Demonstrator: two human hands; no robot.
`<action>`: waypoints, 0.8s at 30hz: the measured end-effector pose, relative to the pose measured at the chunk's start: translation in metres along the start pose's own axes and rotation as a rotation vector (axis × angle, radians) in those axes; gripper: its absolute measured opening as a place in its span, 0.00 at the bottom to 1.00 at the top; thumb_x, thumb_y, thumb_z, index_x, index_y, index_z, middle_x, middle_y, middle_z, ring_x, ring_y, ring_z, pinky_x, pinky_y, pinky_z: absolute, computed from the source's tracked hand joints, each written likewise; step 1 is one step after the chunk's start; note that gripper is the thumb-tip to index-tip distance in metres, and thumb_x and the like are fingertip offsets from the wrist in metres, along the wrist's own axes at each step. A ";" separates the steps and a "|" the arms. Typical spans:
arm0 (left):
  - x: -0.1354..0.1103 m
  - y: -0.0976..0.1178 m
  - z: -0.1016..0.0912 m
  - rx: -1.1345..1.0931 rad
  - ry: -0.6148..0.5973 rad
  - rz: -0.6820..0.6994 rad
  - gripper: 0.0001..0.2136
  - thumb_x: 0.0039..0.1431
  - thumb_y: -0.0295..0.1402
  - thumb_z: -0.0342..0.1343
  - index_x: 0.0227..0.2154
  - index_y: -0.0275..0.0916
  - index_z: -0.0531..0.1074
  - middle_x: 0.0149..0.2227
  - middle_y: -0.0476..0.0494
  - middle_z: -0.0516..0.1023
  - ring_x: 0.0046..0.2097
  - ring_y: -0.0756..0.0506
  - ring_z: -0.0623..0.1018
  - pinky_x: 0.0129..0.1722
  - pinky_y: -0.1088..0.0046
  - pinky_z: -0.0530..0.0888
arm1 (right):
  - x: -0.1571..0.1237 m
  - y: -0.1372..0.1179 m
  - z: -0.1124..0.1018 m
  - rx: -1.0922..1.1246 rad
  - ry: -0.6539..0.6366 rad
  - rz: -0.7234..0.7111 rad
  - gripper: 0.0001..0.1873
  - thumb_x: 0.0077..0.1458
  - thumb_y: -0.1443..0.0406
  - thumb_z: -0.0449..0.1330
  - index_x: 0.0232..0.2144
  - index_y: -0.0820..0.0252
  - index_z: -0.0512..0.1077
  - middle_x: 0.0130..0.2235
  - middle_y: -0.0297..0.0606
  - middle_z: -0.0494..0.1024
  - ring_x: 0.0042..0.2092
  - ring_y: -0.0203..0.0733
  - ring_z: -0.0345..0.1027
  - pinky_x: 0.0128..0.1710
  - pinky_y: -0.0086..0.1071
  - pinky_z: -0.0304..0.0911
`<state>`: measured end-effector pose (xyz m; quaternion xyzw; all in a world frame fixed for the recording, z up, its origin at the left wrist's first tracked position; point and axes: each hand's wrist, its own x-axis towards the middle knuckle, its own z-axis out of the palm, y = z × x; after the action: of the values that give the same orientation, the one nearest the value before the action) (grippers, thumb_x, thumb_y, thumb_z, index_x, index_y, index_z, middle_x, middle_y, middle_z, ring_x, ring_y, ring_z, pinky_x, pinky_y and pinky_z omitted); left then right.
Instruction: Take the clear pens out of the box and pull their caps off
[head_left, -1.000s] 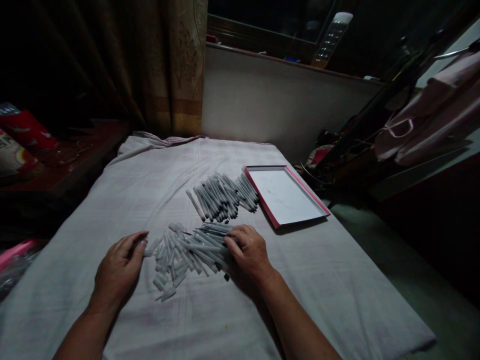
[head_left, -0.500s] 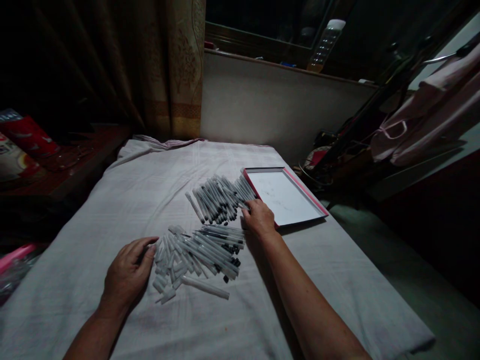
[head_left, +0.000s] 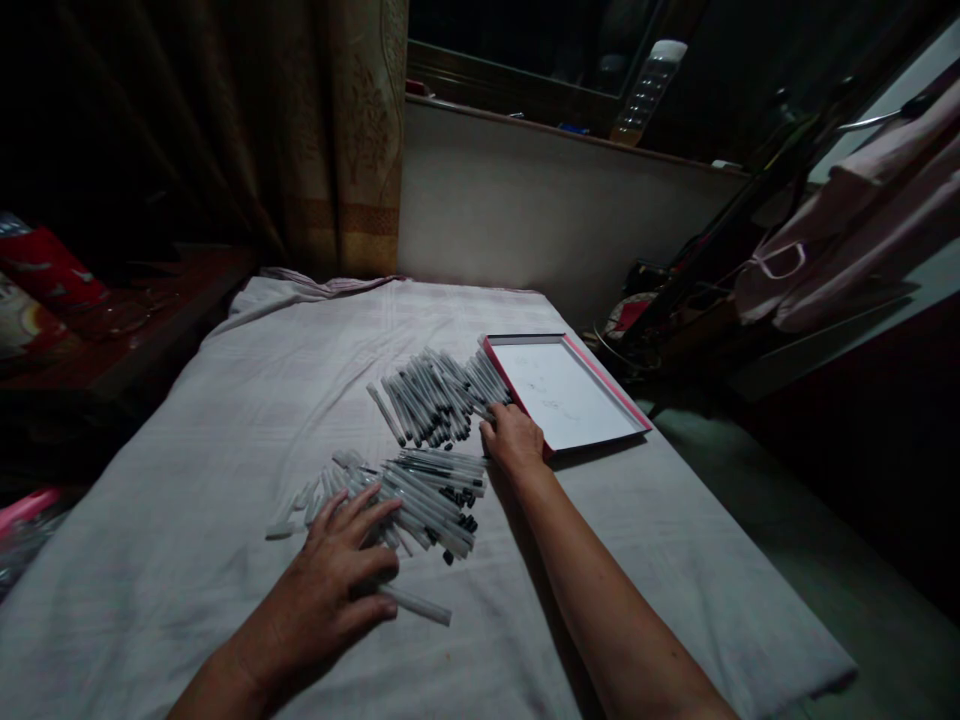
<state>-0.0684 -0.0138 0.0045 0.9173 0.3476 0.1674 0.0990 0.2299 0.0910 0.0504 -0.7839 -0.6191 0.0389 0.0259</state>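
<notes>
My left hand [head_left: 341,565] lies spread over the near pile of clear pen caps [head_left: 301,497], fingers apart. A loose clear pen barrel [head_left: 420,606] sticks out between its thumb and index finger; whether they grip it I cannot tell. Beside the caps lie clear pen barrels [head_left: 431,510] and small black end plugs [head_left: 459,497]. Farther back, my right hand [head_left: 514,438] is closed on the end of a pen [head_left: 481,410], at the edge of a heap of assembled-looking pens [head_left: 427,395]. Its fingertips are partly hidden.
A shallow box lid [head_left: 570,390] with red sides and a white inside stands right of the pens. A whitish checked cloth [head_left: 300,360] covers the table. A bottle [head_left: 646,95] stands on the windowsill, and clothes [head_left: 847,220] hang at the right.
My left hand has moved right from beside the caps to over them, spreading its fingers. Some caps shifted left, and the loose barrel slid slightly nearer. My right hand has stayed almost still.
</notes>
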 end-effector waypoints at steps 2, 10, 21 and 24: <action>0.001 -0.001 0.001 0.031 0.020 0.000 0.06 0.61 0.41 0.60 0.38 0.50 0.79 0.66 0.48 0.69 0.70 0.35 0.59 0.69 0.42 0.51 | 0.005 -0.001 -0.001 -0.009 -0.015 0.010 0.14 0.65 0.59 0.56 0.48 0.55 0.77 0.50 0.45 0.79 0.50 0.48 0.75 0.45 0.34 0.66; 0.002 -0.015 -0.008 0.118 0.228 -0.080 0.07 0.65 0.39 0.55 0.40 0.46 0.76 0.57 0.41 0.78 0.64 0.34 0.70 0.64 0.42 0.60 | -0.005 0.000 -0.005 0.081 0.069 -0.004 0.15 0.66 0.62 0.53 0.44 0.60 0.77 0.47 0.49 0.81 0.47 0.50 0.76 0.42 0.35 0.65; 0.001 -0.014 -0.008 0.087 0.393 -0.126 0.10 0.65 0.37 0.54 0.47 0.45 0.72 0.55 0.40 0.79 0.60 0.38 0.75 0.62 0.50 0.66 | -0.089 -0.016 0.027 0.967 0.342 -0.411 0.12 0.62 0.63 0.55 0.35 0.58 0.78 0.34 0.41 0.83 0.37 0.42 0.77 0.40 0.32 0.69; 0.004 -0.011 -0.016 0.106 0.531 -0.150 0.12 0.65 0.35 0.55 0.50 0.43 0.69 0.55 0.36 0.76 0.58 0.38 0.75 0.59 0.54 0.70 | -0.099 -0.023 0.025 1.038 0.297 -0.458 0.10 0.61 0.64 0.57 0.34 0.57 0.79 0.33 0.40 0.83 0.36 0.42 0.78 0.39 0.32 0.70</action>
<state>-0.0780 -0.0016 0.0171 0.8168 0.4366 0.3758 -0.0315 0.1828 -0.0007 0.0309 -0.5120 -0.6624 0.2201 0.5006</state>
